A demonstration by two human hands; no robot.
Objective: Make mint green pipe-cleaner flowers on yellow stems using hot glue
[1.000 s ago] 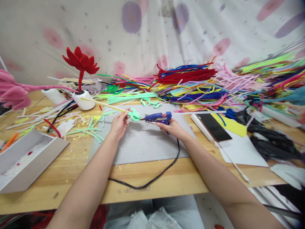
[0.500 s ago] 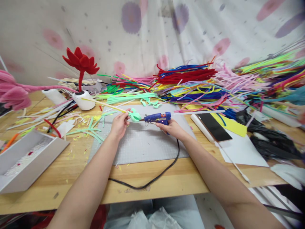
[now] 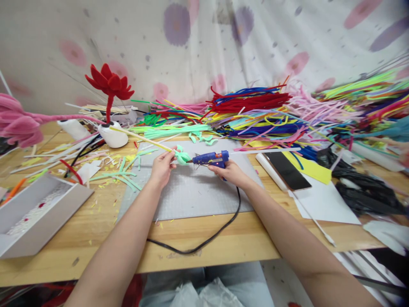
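Note:
Between the fingers of my left hand (image 3: 162,167) is a pale yellow stem (image 3: 140,139) that slants up and away to the left. At its near end sits a mint-green fuzzy flower (image 3: 183,157). My right hand (image 3: 230,171) is wrapped round the grip of a blue hot glue gun (image 3: 209,159), its nozzle pointing left at the flower and touching or nearly touching it. A long whitish glue stick (image 3: 271,150) sticks out behind the gun. Below the hands lies a grey cutting mat (image 3: 191,196).
Bundles of coloured pipe cleaners (image 3: 255,102) line the back. A red flower (image 3: 110,83) stands in a white pot (image 3: 113,135). A grey box (image 3: 60,213) is at left, a phone (image 3: 287,170) at right. The black cord (image 3: 204,245) loops near the front edge. Another person's hand (image 3: 404,155) shows far right.
Almost nothing differs. My left hand, the stem and the flower have shifted very slightly to the right, while the glue gun stays close to the flower.

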